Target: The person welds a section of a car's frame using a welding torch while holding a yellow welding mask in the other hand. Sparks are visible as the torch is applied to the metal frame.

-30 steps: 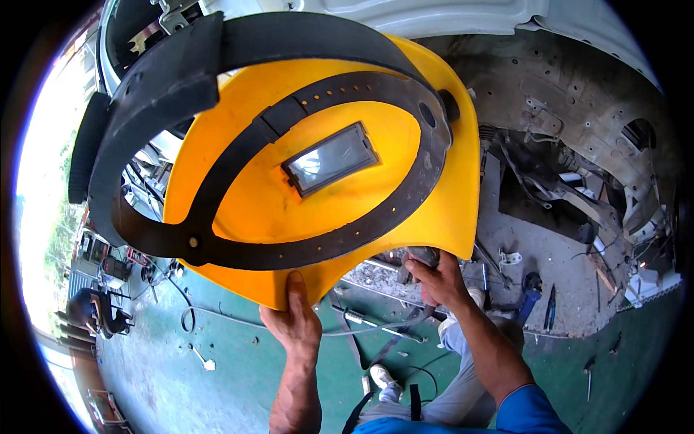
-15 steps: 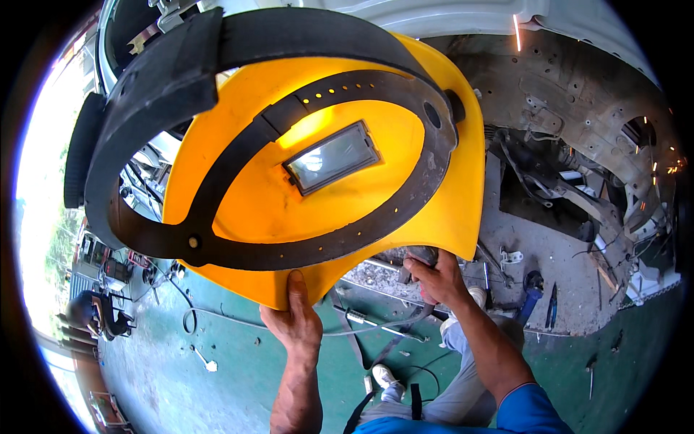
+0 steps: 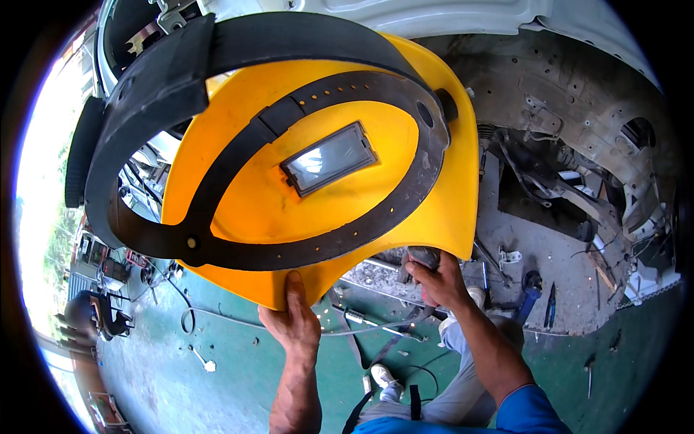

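A yellow welding mask fills the middle of the view, its hollow inner side facing me. Black headgear straps loop across it, and a small dark rectangular window sits at its centre. My left hand grips the mask's lower edge, thumb on the inside. Just right of that edge, my right hand is closed round the dark handle of a welding torch; red shows below the fingers. A grey cable trails left from it. The mask hides the torch's front end.
A stripped vehicle body rises at the far right. On its grey floor panel lie a blue-bodied power tool and dark pliers. A spanner-like tool lies on the green floor, and equipment stands at left.
Orange sparks at the right and the bright glow inside the mask have gone. The mask has shifted very slightly left; both hands keep their grip.
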`<state>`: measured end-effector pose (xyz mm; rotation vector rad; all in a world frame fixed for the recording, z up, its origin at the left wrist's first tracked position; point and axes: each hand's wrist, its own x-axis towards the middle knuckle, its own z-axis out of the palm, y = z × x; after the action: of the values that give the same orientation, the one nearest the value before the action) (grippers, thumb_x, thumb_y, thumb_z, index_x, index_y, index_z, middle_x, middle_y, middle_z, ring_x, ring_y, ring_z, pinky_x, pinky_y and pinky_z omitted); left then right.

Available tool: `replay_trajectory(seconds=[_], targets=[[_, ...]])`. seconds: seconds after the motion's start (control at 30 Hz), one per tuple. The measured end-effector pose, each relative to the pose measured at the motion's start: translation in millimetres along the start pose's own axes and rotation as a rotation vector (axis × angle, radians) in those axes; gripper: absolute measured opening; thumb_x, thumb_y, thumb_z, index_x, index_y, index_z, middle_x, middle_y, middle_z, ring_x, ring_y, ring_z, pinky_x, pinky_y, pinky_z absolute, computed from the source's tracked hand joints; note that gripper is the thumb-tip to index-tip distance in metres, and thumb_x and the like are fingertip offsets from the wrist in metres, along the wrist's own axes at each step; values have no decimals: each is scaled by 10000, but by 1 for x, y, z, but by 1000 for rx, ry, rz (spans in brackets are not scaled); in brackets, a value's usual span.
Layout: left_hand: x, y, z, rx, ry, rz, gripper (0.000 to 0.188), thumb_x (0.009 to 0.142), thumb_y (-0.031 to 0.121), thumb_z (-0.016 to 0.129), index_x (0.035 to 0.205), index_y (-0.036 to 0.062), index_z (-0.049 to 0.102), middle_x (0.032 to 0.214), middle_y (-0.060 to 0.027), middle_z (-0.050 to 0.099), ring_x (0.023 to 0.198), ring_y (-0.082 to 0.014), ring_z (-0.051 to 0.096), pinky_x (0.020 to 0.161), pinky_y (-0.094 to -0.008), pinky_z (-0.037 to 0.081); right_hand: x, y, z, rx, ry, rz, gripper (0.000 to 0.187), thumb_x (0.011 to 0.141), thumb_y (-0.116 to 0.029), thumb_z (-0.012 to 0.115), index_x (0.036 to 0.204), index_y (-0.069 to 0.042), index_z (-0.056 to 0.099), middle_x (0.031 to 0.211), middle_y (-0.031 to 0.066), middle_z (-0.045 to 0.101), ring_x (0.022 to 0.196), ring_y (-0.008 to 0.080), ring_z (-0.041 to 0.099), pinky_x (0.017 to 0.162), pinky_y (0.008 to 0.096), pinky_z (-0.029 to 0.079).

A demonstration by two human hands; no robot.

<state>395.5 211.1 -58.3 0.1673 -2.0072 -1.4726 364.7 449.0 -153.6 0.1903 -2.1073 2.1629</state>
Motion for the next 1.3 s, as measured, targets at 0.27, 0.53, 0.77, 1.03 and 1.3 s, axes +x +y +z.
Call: replay_trajectory(seconds=[0.27,0.53,0.77,1.03,1.3], targets=[[-15,-30,-26,-78,63,-50,280,972,165,630,1087,-91,640,978,-88,683,871,-140,588,791,-303,491,-9,19,-7,-115,25,57,316,868,-196,763,1070,-21,595,847,51,665,718,118,606,655,294,511],[-29,-64,-60,43,182,-115,323,964,165,612,1113,-122,621,1024,-139,685,877,-206,620,811,-343,506,-8,13,-8,-120,10,56,322,872,-236,771,1036,-23,594,804,65,662,709,141,618,664,310,517],[-31,-69,-65,82,174,-75,335,970,187,606,1102,-120,622,996,-144,691,865,-207,615,801,-349,504,-5,17,-5,-163,14,5,351,865,-257,776,1036,-14,590,814,95,671,703,173,636,654,328,521],[-25,-66,-56,97,132,-40,321,975,201,613,1087,-99,633,951,-120,696,833,-176,601,766,-337,501,-2,22,-1,-174,-6,12,361,863,-245,774,1064,-7,592,817,101,670,702,185,641,658,338,528],[-12,-40,-29,127,34,14,343,979,287,648,1089,-38,649,918,-76,685,824,-152,600,753,-306,479,0,22,2,-171,12,26,404,869,-238,762,1142,-6,574,879,141,678,772,235,670,713,357,536]])
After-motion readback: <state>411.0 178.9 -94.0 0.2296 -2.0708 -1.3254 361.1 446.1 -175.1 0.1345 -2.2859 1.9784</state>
